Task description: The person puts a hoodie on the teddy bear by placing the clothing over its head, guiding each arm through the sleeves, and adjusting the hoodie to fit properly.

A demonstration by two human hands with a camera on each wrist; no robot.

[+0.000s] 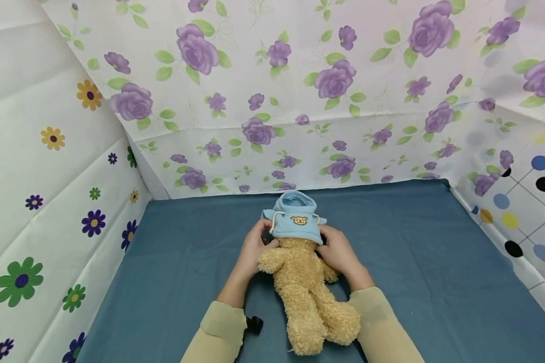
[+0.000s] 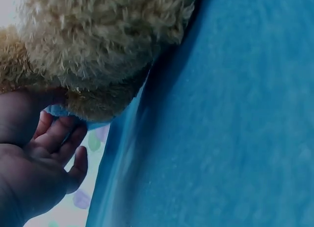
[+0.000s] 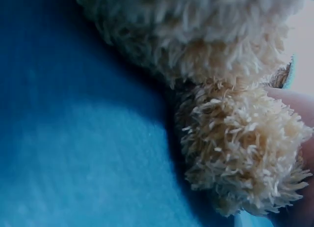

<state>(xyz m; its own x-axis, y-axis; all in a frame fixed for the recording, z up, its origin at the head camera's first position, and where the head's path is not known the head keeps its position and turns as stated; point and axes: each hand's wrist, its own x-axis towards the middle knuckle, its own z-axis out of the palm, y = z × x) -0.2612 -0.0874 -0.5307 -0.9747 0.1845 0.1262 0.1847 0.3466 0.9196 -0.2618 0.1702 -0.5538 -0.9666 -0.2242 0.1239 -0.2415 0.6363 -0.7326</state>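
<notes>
A tan plush teddy bear (image 1: 298,287) lies on its back, legs toward me. A small light blue hoodie (image 1: 298,227) with a dog-face patch and white drawstrings covers its head; the hood opening faces away. My left hand (image 1: 254,249) grips the hoodie's lower left edge, beside the bear's arm. On the opposite edge, my right hand (image 1: 339,249) pinches the hem, its fingertips partly hidden. In the left wrist view the left hand (image 2: 37,163) has curled fingers near blue cloth beneath the fur. Bear fur (image 3: 235,138) hides most of the right hand in the right wrist view.
A dark blue cloth (image 1: 177,282) covers the table. Behind it hangs a white sheet with purple roses (image 1: 259,132). Flower-print sheeting (image 1: 20,282) stands at the left, dotted sheeting (image 1: 510,219) at the right. A black strap piece (image 1: 255,325) sits by the left sleeve.
</notes>
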